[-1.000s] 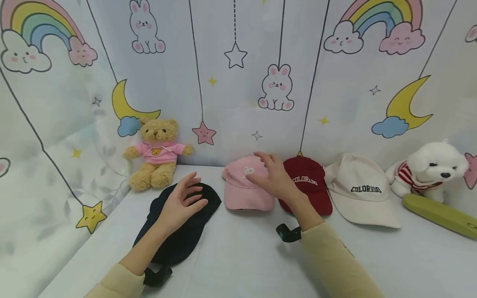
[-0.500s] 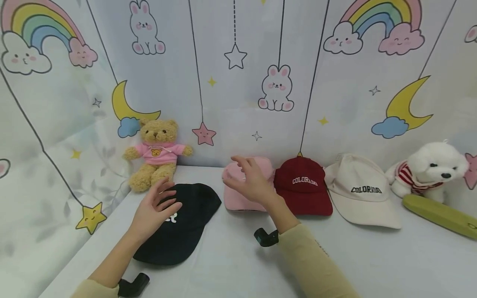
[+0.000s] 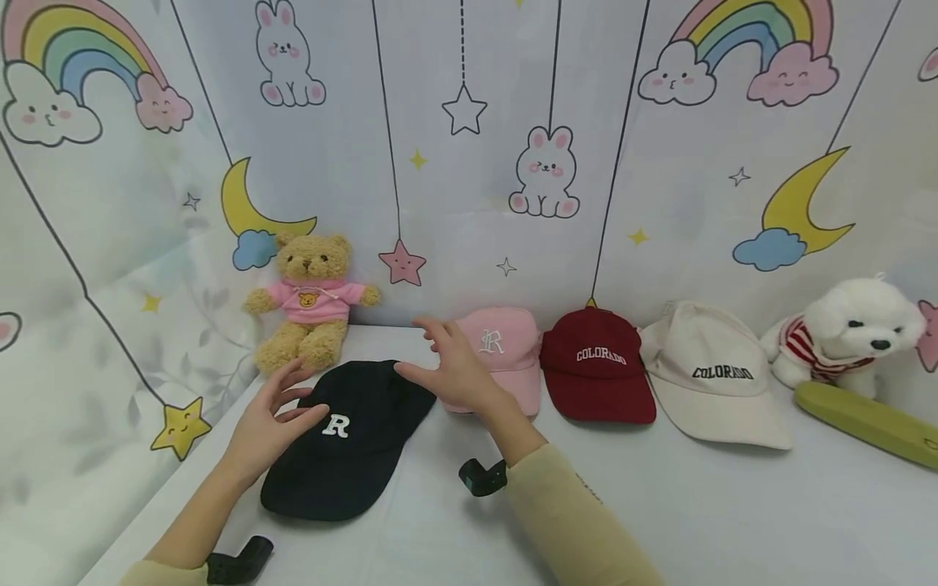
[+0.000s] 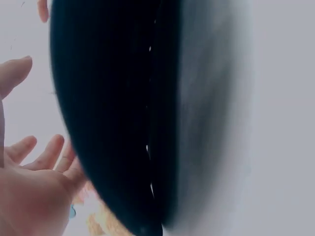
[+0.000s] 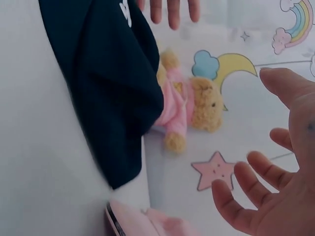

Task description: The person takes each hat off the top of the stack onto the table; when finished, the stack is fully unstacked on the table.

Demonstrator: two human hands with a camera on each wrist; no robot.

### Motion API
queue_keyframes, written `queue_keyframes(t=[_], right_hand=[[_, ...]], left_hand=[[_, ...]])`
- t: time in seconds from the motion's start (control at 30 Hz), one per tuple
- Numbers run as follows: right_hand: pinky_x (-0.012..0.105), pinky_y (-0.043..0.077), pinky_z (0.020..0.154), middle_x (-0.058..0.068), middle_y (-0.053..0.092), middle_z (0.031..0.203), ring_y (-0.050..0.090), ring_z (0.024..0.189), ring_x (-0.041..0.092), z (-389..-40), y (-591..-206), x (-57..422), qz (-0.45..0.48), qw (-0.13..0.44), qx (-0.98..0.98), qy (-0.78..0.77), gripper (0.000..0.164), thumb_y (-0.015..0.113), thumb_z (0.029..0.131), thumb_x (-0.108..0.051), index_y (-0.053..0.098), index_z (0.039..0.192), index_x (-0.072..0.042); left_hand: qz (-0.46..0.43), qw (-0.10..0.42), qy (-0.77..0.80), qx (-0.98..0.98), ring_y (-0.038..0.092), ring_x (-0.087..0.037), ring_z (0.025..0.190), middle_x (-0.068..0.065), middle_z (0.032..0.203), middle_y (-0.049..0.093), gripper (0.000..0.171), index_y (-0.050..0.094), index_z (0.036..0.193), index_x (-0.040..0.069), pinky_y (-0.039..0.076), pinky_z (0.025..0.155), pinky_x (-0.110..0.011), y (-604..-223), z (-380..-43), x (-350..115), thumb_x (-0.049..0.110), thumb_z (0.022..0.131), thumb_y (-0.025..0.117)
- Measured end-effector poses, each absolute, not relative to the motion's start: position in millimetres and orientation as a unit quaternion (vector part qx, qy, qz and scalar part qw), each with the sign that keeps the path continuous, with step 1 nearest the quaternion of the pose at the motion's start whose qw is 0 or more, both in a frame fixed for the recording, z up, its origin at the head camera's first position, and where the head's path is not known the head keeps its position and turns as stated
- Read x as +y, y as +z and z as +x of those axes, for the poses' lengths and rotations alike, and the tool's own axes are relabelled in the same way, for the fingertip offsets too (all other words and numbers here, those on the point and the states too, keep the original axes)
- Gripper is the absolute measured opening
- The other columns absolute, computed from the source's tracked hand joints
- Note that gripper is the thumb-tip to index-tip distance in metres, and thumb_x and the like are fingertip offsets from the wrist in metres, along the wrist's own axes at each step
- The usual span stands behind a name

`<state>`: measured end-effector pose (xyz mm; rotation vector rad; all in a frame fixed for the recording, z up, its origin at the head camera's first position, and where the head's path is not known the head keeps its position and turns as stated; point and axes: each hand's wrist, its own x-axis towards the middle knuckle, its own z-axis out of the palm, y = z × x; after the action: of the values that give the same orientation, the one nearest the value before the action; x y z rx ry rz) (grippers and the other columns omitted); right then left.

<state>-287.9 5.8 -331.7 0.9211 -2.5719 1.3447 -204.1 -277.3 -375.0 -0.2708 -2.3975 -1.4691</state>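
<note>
A black baseball cap [image 3: 352, 456] with a white R lies on the table's left part, its brim toward the front. My left hand [image 3: 260, 427] hovers at the cap's left side, fingers relaxed and holding nothing. Over on the right, my right hand [image 3: 458, 370] hangs between the black cap and a pink cap [image 3: 513, 358], fingers spread and nothing in them. The left wrist view has the black cap [image 4: 113, 98] close up beside the left palm [image 4: 34, 201]. From the right wrist, the cap [image 5: 113, 88] appears apart from the right fingers [image 5: 246, 187].
Right of the pink cap stand a dark red cap [image 3: 597, 366] and a cream cap [image 3: 714, 374]. A teddy bear [image 3: 311, 301] sits behind the black cap. At the far right are a white plush dog [image 3: 853, 325] and a long green case [image 3: 872, 423]. A printed cloth [image 3: 469, 203] hangs behind.
Both hands have moved left. The right hand has gone from over the pink and red caps to near the black cap; the left hand has shifted to that cap's left side, uncovering its R.
</note>
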Motion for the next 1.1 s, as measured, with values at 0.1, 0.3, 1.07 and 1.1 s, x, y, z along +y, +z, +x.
queue_keyframes(t=[0.1,0.3,1.07,1.1], right_hand=[[0.043,0.049,0.095,0.009,0.043,0.143,0.052,0.123,0.028,-287,-334,-5,0.301,0.033,-0.844,0.442,0.07,0.073,0.093,-0.042,0.042,0.152,-0.021],[0.042,0.05,0.094,0.011,0.048,0.138,0.056,0.12,0.03,-285,-344,-21,0.288,0.008,-0.848,0.445,0.07,0.073,0.092,-0.044,0.045,0.151,-0.02],[0.03,0.05,0.088,0.004,0.063,0.108,0.058,0.096,0.015,-283,-374,-44,0.287,-0.065,-0.88,0.373,0.067,0.072,0.092,-0.042,0.052,0.142,-0.002],[0.03,0.05,0.088,0.004,0.062,0.108,0.058,0.096,0.015,-283,-375,-44,0.287,-0.065,-0.88,0.374,0.067,0.072,0.092,-0.042,0.051,0.142,-0.002]], left_hand=[[-0.076,0.139,-0.495,-0.854,0.049,-0.034,0.126,-0.023,0.147,0.043,0.081,0.025,0.158,0.003,0.043,0.086,-0.009,-375,-204,-284,0.021,0.095,0.073],[-0.059,0.083,-0.481,-0.871,0.047,-0.042,0.129,-0.025,0.149,0.041,0.086,0.021,0.159,0.005,0.051,0.088,-0.03,-377,-205,-296,0.028,0.095,0.073],[-0.006,-0.061,-0.456,-0.888,0.053,-0.043,0.125,-0.034,0.144,0.043,0.092,0.021,0.154,-0.008,0.054,0.09,-0.046,-374,-195,-324,0.034,0.093,0.075],[-0.007,-0.061,-0.449,-0.891,0.053,-0.043,0.125,-0.033,0.143,0.045,0.092,0.022,0.153,-0.008,0.053,0.091,-0.047,-373,-196,-323,0.035,0.092,0.075]])
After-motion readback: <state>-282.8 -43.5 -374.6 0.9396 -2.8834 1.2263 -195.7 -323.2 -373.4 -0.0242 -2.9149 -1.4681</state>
